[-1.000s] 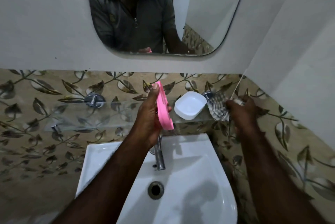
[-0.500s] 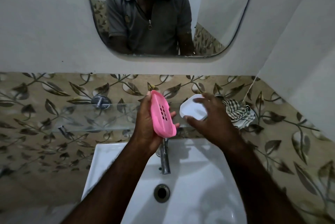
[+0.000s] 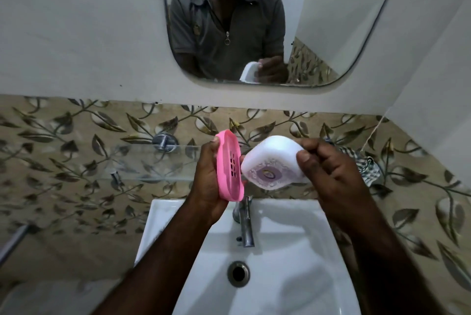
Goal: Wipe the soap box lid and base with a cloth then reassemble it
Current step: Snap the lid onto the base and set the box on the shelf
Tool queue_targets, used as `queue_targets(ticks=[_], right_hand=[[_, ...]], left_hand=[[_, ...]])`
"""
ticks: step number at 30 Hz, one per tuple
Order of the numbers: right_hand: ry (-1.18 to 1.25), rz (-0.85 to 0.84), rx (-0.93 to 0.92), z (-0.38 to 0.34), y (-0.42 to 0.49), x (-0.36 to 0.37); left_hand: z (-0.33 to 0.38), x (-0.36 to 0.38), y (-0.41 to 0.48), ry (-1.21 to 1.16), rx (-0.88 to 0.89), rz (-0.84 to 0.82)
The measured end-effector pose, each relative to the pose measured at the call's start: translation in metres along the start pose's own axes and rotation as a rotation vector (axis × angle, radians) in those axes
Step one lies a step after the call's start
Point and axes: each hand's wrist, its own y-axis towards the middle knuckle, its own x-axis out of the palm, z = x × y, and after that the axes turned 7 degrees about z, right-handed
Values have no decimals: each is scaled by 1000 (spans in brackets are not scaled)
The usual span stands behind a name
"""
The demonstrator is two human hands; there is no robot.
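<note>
Two halves of a soap box came together between a person's hands. The pink slotted piece (image 3: 229, 167) stood on edge in the left hand (image 3: 206, 177), whose fingers curled round its back and rim. The white piece (image 3: 270, 161), tilted with its underside and a purple sticker toward the camera, was pinched by the thumb and curled fingers of the right hand (image 3: 334, 177). Its near edge sat at the pink rim, though actual contact could not be made out.

A second earlier the white piece had lain on the glass shelf (image 3: 142, 161) beyond the hands while the right hand was at the checked cloth (image 3: 368, 168). That cloth now lay bunched on the shelf just beyond the right hand, held by neither. With the cloth set aside and both pieces lifted, wiping appeared finished and reassembly under way. The white piece would likely need turning to seat squarely on the pink one.

Below the hands were a chrome tap (image 3: 246, 225) and a white sink (image 3: 305, 276); above them, a mirror (image 3: 344, 21) reflected the person.
</note>
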Motion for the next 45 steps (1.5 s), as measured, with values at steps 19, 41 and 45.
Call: queue_targets(ticks=[19,41,45], right_hand=[[643,57,640,10,14,19],[-103,361,192,19,-17,85],[-31,217,209,15,-29,97]], left_hand=[[6,-8,-27,553,502,347],[-40,16,-55,75,79,121],[-34,13,-54,5,133,102]])
